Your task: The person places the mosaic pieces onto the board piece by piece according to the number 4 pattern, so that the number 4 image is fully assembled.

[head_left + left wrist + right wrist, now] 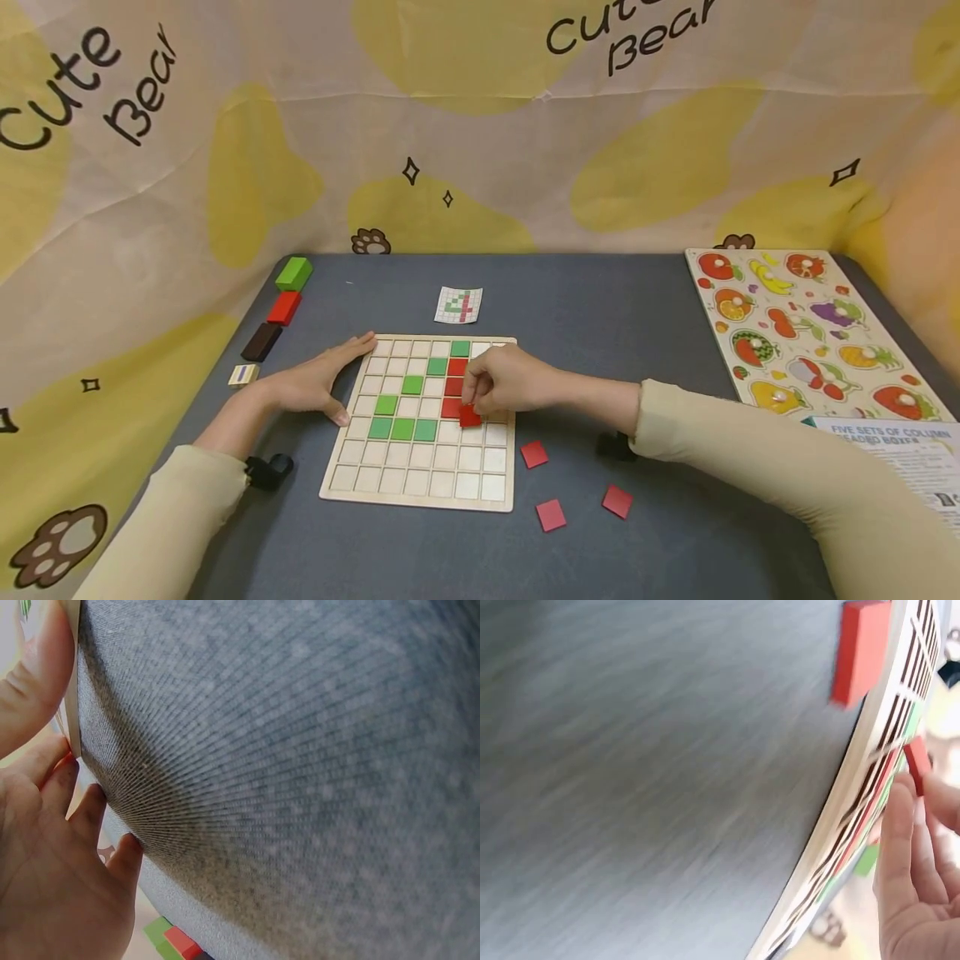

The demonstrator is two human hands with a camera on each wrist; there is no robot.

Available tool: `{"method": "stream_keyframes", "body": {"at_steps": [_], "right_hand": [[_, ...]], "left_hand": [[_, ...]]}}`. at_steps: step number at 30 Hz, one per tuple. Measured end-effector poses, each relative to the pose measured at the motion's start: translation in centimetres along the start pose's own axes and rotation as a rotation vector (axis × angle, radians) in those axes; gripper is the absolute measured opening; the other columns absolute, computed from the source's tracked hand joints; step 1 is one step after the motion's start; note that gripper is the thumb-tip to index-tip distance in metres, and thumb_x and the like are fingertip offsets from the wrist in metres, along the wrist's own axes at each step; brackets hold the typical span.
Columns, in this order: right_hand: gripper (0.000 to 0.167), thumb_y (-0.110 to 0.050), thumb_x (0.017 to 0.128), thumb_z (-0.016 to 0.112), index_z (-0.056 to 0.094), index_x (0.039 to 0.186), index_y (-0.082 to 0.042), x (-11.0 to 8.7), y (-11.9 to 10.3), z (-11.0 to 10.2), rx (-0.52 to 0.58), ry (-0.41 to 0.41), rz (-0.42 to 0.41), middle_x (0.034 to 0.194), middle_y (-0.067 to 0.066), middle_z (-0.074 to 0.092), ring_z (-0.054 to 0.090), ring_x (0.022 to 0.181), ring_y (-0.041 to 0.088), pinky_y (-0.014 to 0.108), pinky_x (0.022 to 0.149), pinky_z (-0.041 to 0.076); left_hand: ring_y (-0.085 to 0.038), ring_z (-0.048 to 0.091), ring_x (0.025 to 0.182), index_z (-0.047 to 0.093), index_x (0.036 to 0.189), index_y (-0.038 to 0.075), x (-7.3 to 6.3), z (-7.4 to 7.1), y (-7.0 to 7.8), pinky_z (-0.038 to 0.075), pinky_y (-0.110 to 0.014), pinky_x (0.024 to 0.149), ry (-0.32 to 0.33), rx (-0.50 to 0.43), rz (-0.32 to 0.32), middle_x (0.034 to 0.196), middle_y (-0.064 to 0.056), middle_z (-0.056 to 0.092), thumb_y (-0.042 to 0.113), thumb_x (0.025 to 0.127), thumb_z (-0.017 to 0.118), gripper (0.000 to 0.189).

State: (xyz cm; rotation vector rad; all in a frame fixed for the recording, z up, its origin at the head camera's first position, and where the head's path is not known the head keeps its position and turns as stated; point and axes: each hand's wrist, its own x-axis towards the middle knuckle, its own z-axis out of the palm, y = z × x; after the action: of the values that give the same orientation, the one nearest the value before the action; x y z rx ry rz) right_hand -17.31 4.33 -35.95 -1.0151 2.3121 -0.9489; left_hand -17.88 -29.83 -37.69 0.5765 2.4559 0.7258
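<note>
Both hands work mid-frame: left hand (318,385) flat, steadying the wooden board (360,487), right hand (506,379) pinching a red tile (470,415) over the grid; likely light, stiff, best held by edges.

Pattern card (458,305) too small to read; right hand (504,380) hides board cells; leaflet (900,458) cut off.

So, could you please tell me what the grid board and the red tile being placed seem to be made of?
Grid board: likely pale unpainted wood, matte, with a light plywood-like edge. Red tile, pinched by the right hand: probably wood painted flat red; its thick solid edge suggests so.
</note>
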Motion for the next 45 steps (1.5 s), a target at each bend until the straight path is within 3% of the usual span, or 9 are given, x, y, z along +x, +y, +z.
{"method": "stream_keyframes", "body": {"at_steps": [10, 19, 27, 36, 40, 45], "right_hand": [[0.008, -0.005, 0.077, 0.077, 0.073, 0.076, -0.012, 1.4, -1.6, 2.4, -0.086, 0.046, -0.020, 0.067, -0.003, 0.071, 0.056, 0.061, 0.000, 0.016, 0.061, 0.045], [0.017, -0.016, 0.076, 0.081, 0.069, 0.066, -0.018, 0.9, -1.3, 2.1, -0.202, 0.057, -0.029, 0.062, -0.009, 0.064, 0.054, 0.063, 0.003, 0.018, 0.058, 0.043], [0.011, -0.009, 0.081, 0.075, 0.069, 0.074, -0.017, -1.7, 1.4, -0.5, -0.167, -0.056, -0.086, 0.065, -0.008, 0.062, 0.050, 0.059, -0.002, 0.015, 0.058, 0.042], [0.009, -0.013, 0.084, 0.076, 0.071, 0.090, -0.017, -4.5, 3.7, -1.8, -0.085, -0.263, -0.029, 0.077, -0.008, 0.065, 0.056, 0.069, 0.000, 0.017, 0.065, 0.048], [0.016, -0.021, 0.079, 0.082, 0.071, 0.090, -0.021, -5.0, 4.0, -1.6, -0.082, -0.268, -0.015, 0.081, -0.008, 0.064, 0.057, 0.074, 0.002, 0.017, 0.068, 0.049], [0.024, -0.025, 0.073, 0.087, 0.070, 0.089, -0.022, -5.2, 3.9, -1.1, -0.132, -0.250, -0.054, 0.085, -0.005, 0.061, 0.055, 0.078, 0.005, 0.018, 0.070, 0.048]], "left_hand": [[-0.046, -0.002, 0.154, 0.015, 0.159, 0.008, -0.1, -0.1, 0.0, 0.005, -0.071, 0.117, 0.001, -0.001, 0.002, 0.169, -0.014, 0.003, 0.016, 0.063, 0.088, 0.121], [-0.044, -0.002, 0.155, 0.014, 0.159, 0.008, 0.1, 0.1, -0.2, 0.005, -0.070, 0.118, 0.002, -0.002, 0.001, 0.169, -0.013, 0.002, 0.017, 0.063, 0.088, 0.122], [-0.043, -0.002, 0.155, 0.013, 0.160, 0.010, 0.1, 0.1, -0.1, 0.005, -0.070, 0.118, -0.002, -0.008, -0.025, 0.169, -0.011, 0.002, 0.015, 0.064, 0.087, 0.121], [-0.043, -0.002, 0.155, 0.014, 0.159, 0.009, 0.0, 0.0, 0.0, 0.006, -0.070, 0.118, 0.004, -0.019, -0.025, 0.169, -0.012, 0.002, 0.014, 0.063, 0.087, 0.121], [-0.042, -0.002, 0.155, 0.014, 0.159, 0.009, 0.0, 0.0, 0.0, 0.006, -0.069, 0.119, 0.003, -0.013, -0.031, 0.169, -0.012, 0.002, 0.013, 0.063, 0.088, 0.122], [-0.043, -0.002, 0.155, 0.013, 0.159, 0.009, 0.1, 0.0, 0.0, 0.006, -0.070, 0.118, -0.001, -0.011, -0.032, 0.169, -0.012, 0.002, 0.013, 0.063, 0.087, 0.122]]}}
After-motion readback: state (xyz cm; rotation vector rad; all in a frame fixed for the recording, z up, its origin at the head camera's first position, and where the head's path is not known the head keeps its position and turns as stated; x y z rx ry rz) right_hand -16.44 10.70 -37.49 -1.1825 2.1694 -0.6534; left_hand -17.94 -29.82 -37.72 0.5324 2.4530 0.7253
